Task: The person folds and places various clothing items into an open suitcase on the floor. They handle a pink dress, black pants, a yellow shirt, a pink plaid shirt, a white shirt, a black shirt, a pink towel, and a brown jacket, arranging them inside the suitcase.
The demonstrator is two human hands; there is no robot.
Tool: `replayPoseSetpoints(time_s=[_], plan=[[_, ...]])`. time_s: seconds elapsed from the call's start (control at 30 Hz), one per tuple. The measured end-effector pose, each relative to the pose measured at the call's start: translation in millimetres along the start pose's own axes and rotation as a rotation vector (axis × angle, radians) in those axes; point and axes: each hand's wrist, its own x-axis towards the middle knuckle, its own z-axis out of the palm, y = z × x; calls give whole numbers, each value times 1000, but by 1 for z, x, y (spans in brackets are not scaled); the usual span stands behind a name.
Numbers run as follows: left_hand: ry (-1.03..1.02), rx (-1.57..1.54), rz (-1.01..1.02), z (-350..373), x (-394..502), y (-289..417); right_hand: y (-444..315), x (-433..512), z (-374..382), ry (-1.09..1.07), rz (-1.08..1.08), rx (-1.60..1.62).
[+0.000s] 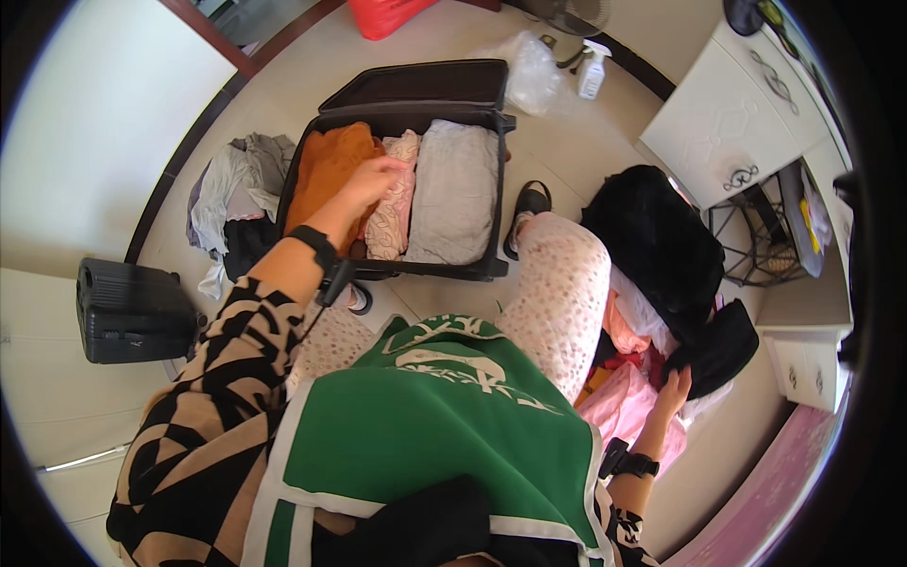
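An open black suitcase (499,266) lies before me with folded clothes in it. My left hand (375,183) is over its middle, at the pink printed garment (391,220); whether the fingers grip it is unclear. To the left of that is an orange garment (329,166), and on the right a folded light-grey one (455,191). Off to my right, my right hand (673,393) has its fingers on the edge of a black garment (719,351), which they appear to hold. Below it spreads a pile with pink cloth (623,404) and a large black fluffy item (648,234).
Grey clothes (241,177) are heaped left of the suitcase, near a small black hard case (134,312). Beyond the suitcase are a clear plastic bag (535,74), a white spray bottle (592,71) and a red bag (386,14). A white cabinet (730,113) stands at the right.
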Motion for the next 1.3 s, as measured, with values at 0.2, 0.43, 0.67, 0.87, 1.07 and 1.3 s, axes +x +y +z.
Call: replayPoseSetpoints(time_s=[0.2,0.43,0.67,0.87,1.07,1.3], plan=[[-69,35,-213,50,49,-76,-228,-53,131,-626,-626,-155],[-16,91,-288,89,81,-128,-287,-91,179,-653,-816,-480],[126,-250,-293,110,104,-130,-292,-90,190,-632,-825,-570],[49,-438,5,155,90,-55,-297,-93,195,-655,-890,-603],[45,26,202,188,56,8,-296,-98,195,-645,-927,-628],[11,-156,238,175,68,-10,-294,-98,193,-650,-938,-633]])
